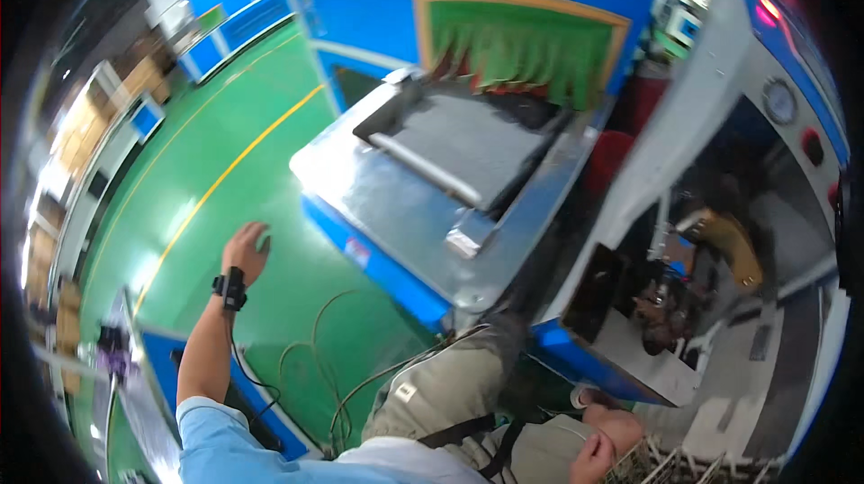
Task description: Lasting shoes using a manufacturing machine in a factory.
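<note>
Pale blue shirt (225, 439) and khaki trousers (441, 389) fill the lower edge. Both hands are well apart. On the left, the left hand (246, 250), a black band (230, 288) at its wrist, is loosely spread and empty over the green floor (211, 223), nearest the metal-topped desk (405, 223) but not touching it. The right hand (591, 460) is low by the rack (693, 470), fingers bent; whether it grips anything, I cannot tell. The desk stands ahead, before a green curtain (513, 43), with a pale bar (427, 169) across its top.
</note>
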